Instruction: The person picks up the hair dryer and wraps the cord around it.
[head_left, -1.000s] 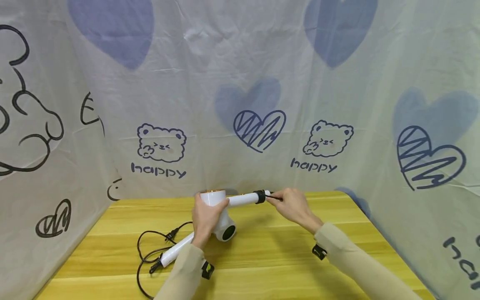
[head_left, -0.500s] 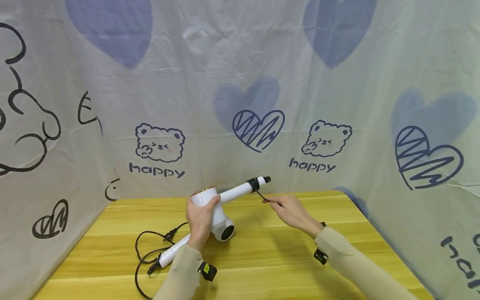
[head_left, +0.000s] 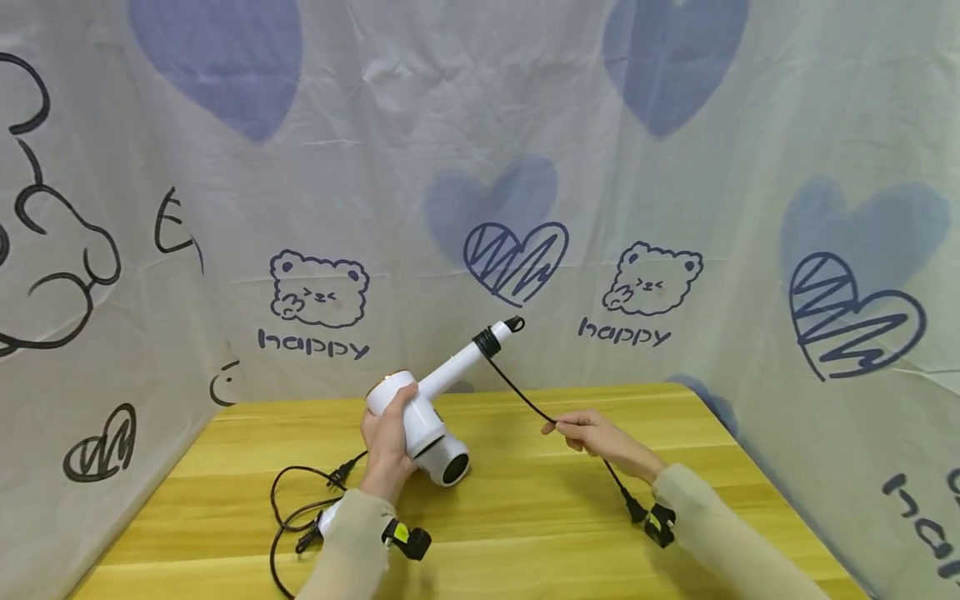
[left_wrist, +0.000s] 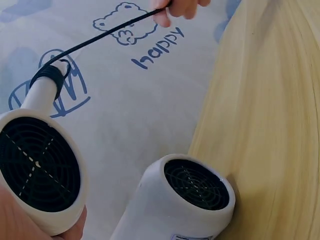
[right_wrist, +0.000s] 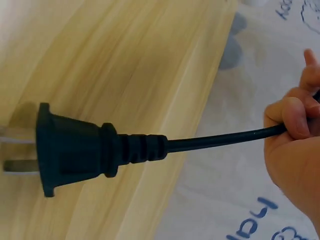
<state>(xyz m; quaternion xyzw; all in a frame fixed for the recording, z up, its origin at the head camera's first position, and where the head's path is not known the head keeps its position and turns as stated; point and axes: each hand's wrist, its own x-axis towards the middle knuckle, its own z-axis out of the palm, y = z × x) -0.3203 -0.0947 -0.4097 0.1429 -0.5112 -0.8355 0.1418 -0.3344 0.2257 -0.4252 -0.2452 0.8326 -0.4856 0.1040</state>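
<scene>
My left hand (head_left: pixel 386 437) grips a white hair dryer (head_left: pixel 453 372) by its barrel, with its handle slanting up to the right. Black cord (head_left: pixel 521 394) is wound in several turns near the handle's end and runs taut down to my right hand (head_left: pixel 600 437). Thumb and fingers of that hand pinch the cord. Past them, the loose end hangs with a two-pin plug (right_wrist: pixel 75 150), seen large in the right wrist view. Just behind the gripped dryer's barrel, in the left wrist view, a second white hair dryer (left_wrist: pixel 150 215) lies on the table.
The wooden table (head_left: pixel 540 533) spans the lower view. The second dryer's black cord (head_left: pixel 279 546) lies looped at the left, with its plug (head_left: pixel 341 473) near my left forearm. A printed white cloth (head_left: pixel 420 275) hangs behind and at both sides.
The gripped dryer's handle has tilted further up. My right hand has moved from beside the handle's end down and right, drawing out a longer straight stretch of cord; the plug now shows below it.
</scene>
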